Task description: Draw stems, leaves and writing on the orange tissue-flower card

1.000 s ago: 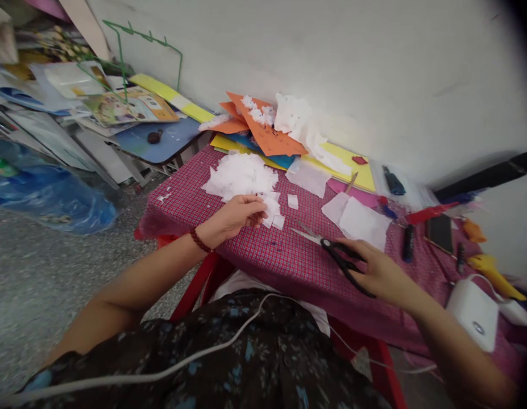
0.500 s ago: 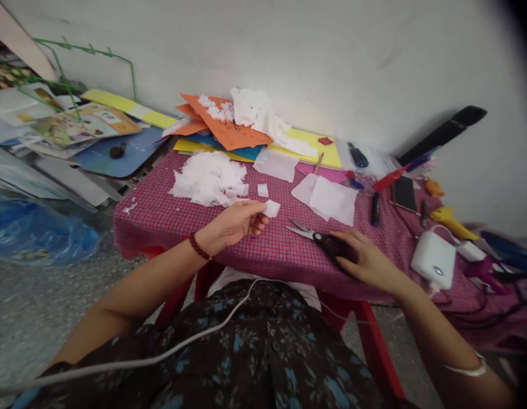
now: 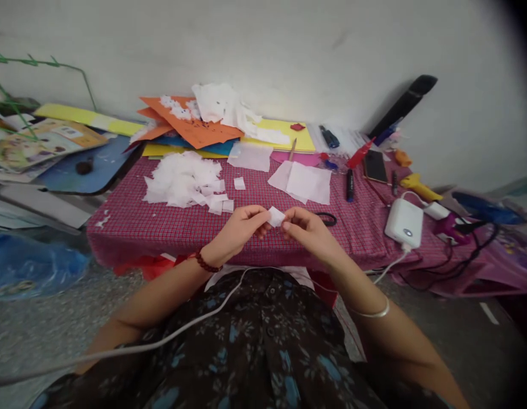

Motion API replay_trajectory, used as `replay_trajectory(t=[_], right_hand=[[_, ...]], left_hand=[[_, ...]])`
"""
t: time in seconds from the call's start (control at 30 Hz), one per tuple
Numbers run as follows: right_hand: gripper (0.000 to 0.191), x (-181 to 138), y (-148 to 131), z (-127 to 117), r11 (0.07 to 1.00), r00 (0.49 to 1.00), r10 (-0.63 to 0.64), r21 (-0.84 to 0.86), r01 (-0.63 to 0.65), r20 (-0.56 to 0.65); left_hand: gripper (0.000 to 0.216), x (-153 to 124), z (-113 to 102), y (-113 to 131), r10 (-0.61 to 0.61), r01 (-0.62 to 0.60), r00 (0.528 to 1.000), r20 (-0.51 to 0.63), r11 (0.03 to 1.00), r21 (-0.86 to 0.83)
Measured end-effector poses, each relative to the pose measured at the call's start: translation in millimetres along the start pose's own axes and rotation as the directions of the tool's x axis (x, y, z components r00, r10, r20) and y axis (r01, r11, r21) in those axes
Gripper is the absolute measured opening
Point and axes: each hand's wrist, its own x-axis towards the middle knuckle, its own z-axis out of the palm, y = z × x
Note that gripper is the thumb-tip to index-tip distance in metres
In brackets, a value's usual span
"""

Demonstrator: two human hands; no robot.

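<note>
Between my two hands is a small white paper square, over the front part of the table. My left hand pinches its left edge between thumb and fingers. On its right edge, the thumb and fingertips of my right hand are closed. Partly hidden behind my right hand lie the scissors, with only a black handle loop showing. A heap of cut white paper pieces sits to the left, and a single paper square lies beyond my hands. Larger white paper sheets rest farther back.
A checked red cloth covers the table. Orange paper is stacked at the back. To the right are a black marker, a white power bank and cables. A white cord crosses my front.
My right hand has let go of the scissors, which now lie on the table, and has moved left to the paper square held by my left hand. The camera view has shifted.
</note>
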Motion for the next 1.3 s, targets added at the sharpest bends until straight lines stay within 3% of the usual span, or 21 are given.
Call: replay_trajectory(t=[0.1, 0.2, 0.27, 0.3, 0.4, 0.57, 0.67, 0.73, 0.87, 0.97, 1.03, 1.1, 1.17, 1.23, 1.3], right_hand=[[0.025, 8.5, 6.4, 3.9, 0.999, 1.000, -0.010, 0.032, 0.011, -0.008], [0.027, 14.8, 11.9, 6.7, 0.992, 1.000, 0.019, 0.123, -0.017, -0.013], [0.029, 17.7, 11.5, 8.1, 0.985, 0.999, 0.052, 0.168, -0.050, -0.004], [0.030, 18.9, 10.1, 8.7, 0.982, 0.998, 0.063, 0.177, -0.062, 0.000], [0.030, 21.0, 4.5, 10.5, 0.983, 0.998, 0.061, 0.170, -0.062, 0.013], [0.028, 24.0, 0.9, 13.9, 0.995, 0.997, 0.038, 0.092, -0.044, 0.065], [0.025, 31.6, -0.3, 14.3, 0.997, 0.991, 0.045, 0.055, -0.052, 0.126], [0.022, 43.1, -2.8, 13.1, 0.998, 0.990, 0.057, 0.024, -0.060, 0.127], [0.019, 85.7, -10.1, 10.8, 0.998, 1.000, -0.010, -0.054, 0.010, 0.005], [0.017, 125.3, -11.7, 14.0, 0.988, 0.994, -0.090, -0.133, 0.081, -0.068], [0.015, 146.5, -9.9, 17.1, 0.974, 0.988, -0.120, -0.206, 0.099, -0.094], [0.012, 159.5, -6.3, 18.3, 0.935, 0.992, -0.130, -0.332, 0.124, 0.004], [0.010, 164.6, -1.7, 16.7, 0.852, 0.980, -0.085, -0.497, 0.165, 0.180], [0.007, 165.2, 3.6, 13.2, 0.765, 0.961, -0.034, -0.612, 0.202, 0.274], [0.004, 164.7, 9.3, 9.8, 0.734, 0.966, -0.035, -0.650, 0.198, 0.255]], left_hand=[[0.016, -0.2, -2.1, -6.6, 0.022, -0.020, 0.999, -0.036, 0.999, 0.048], [0.015, -5.6, -4.4, -9.5, 0.272, -0.221, 0.942, -0.198, 0.943, 0.248], [0.024, -11.4, -4.8, -7.7, 0.443, -0.335, 0.877, -0.187, 0.841, 0.425], [0.023, -14.0, -4.6, -6.3, 0.474, -0.359, 0.870, -0.139, 0.800, 0.480], [0.018, -17.8, -1.9, -3.9, 0.418, -0.335, 0.907, -0.053, 0.792, 0.510], [0.015, -12.7, 1.4, -8.4, 0.270, -0.226, 0.959, -0.089, 0.914, 0.338], [0.025, -7.9, -10.8, -2.4, 0.200, -0.169, 0.975, -0.095, 0.949, 0.265], [0.023, -2.4, -30.9, 10.1, 0.183, -0.135, 0.974, -0.132, 0.941, 0.309], [0.021, 21.4, -91.2, 44.9, 0.356, -0.119, 0.887, -0.293, 0.791, 0.600], [0.019, 49.1, -131.9, 60.8, 0.464, -0.089, 0.844, -0.268, 0.615, 0.784], [0.016, 68.2, -148.6, 63.3, 0.455, -0.041, 0.862, -0.225, 0.505, 0.862], [0.010, 85.1, -155.8, 61.5, 0.401, 0.000, 0.902, -0.161, 0.372, 0.928], [0.009, 99.3, -154.2, 57.6, 0.354, 0.013, 0.930, -0.104, 0.250, 0.968], [0.007, 111.5, -146.0, 52.5, 0.323, -0.017, 0.945, -0.051, 0.203, 0.979], [0.004, 122.2, -135.2, 46.9, 0.264, -0.068, 0.965, 0.012, 0.204, 0.977]])
